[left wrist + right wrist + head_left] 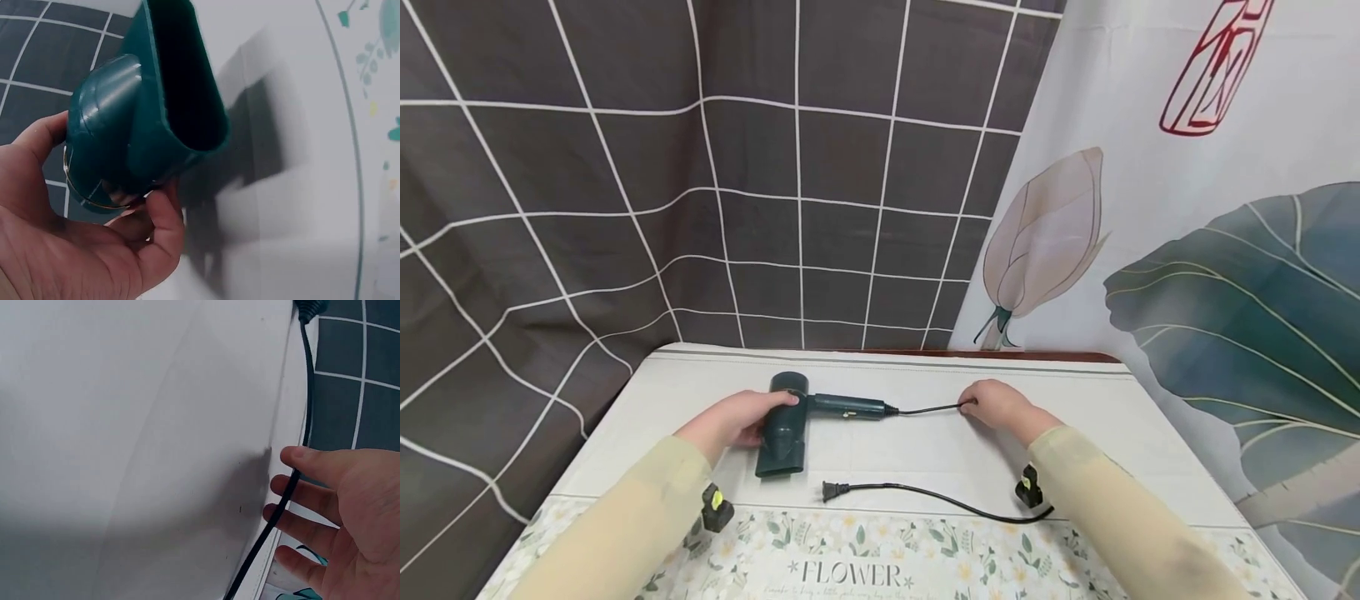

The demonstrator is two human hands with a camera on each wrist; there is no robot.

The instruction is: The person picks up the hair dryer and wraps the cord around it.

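Observation:
A dark green hair dryer (pixel 783 437) is at the left of the table, its handle (pixel 850 406) pointing right. My left hand (pixel 737 419) grips its barrel, thumb on top and fingers beneath. Seen in the left wrist view, the flat nozzle (pixel 134 125) has a wide dark opening, and its shadow falls on the white cloth. The black power cord (pixel 925 409) runs from the handle to my right hand (pixel 1002 409). In the right wrist view, that cord (pixel 309 387) passes between my thumb and fingers. The two-pin plug (pixel 834 491) lies nearer me, its cord curving right.
A white tablecloth (pixel 880 454) with a flowered front band (pixel 940 546) covers the table. Behind and to the left hangs a dark gridded curtain (pixel 842 158); a white curtain with a flower print (pixel 1045 233) hangs at the right.

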